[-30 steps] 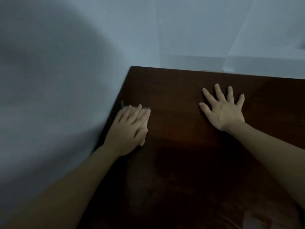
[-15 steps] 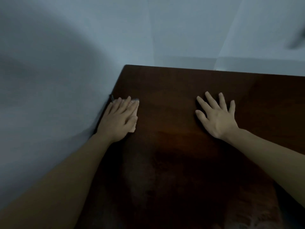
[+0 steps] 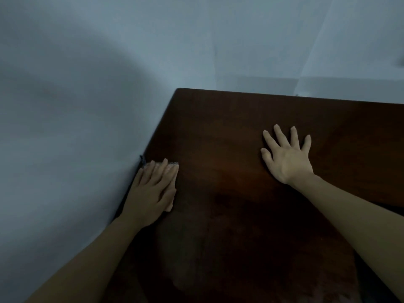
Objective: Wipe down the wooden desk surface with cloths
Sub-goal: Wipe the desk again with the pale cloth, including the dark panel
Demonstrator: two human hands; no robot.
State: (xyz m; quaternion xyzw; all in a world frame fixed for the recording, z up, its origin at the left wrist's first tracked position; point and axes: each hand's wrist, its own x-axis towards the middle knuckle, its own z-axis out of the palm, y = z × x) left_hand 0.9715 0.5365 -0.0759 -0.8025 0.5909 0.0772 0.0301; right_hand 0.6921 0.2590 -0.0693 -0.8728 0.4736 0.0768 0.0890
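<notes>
— Pressing flat on a pale cloth (image 3: 173,171) at the left edge of the dark wooden tabletop (image 3: 229,132), lower left of centre in the frame: the left hand (image 3: 153,189), palm down.

— Fingers (image 3: 160,170) how?

— Straight and pressed together, laid over the cloth, not curled round it. Thumb tucked along the right side of the hand, over the cloth's right border.

— And the cloth itself?

— Mostly hidden under the hand. Showing only as a pale strip past the fingertips and down the right side of the hand. Folded or bunched, cannot tell which. A dark bit (image 3: 142,160) sticking up at its upper left corner, right against the wall; too small to say what.

— Right hand (image 3: 286,160)?

— Right of centre in the frame, well apart from the cloth. Palm down on bare wood, fingers (image 3: 279,134) spread wide, holding nothing. Forearm running off toward the lower right corner of the frame.

— Around the tabletop?

— Pale grey-blue wall (image 3: 76,106) filling the upper and left parts of the frame, touching the tabletop's left edge. Far left corner of the tabletop just above centre. Dim light; lower part of the wood very dark, with faint dull streaks near the bottom of the frame.
</notes>
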